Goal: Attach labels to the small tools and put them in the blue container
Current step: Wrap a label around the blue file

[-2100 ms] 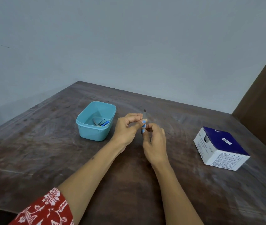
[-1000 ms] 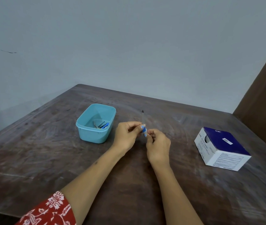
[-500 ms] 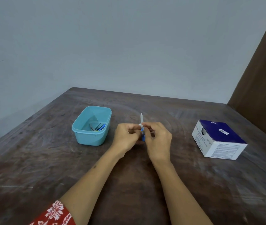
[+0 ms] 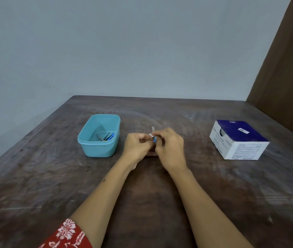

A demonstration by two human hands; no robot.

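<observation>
Both hands had dropped lower and closed together since two seconds back. Head view: left hand (image 4: 136, 146) and right hand (image 4: 169, 147) both pinched a small slim tool with a blue band (image 4: 154, 137), fingers curled tight, held just above the dark worn wooden table (image 4: 160, 203); a white scrap at the fingertips was possibly the label, too small to confirm. Light-blue plastic container (image 4: 99, 136) sat left of the hands with several tools inside. White-and-navy cardboard box (image 4: 238, 139) lay well apart on the right.

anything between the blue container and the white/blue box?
Head view: both hands, left hand and right hand, pinching a small tool between blue container and box; otherwise bare table.
</observation>
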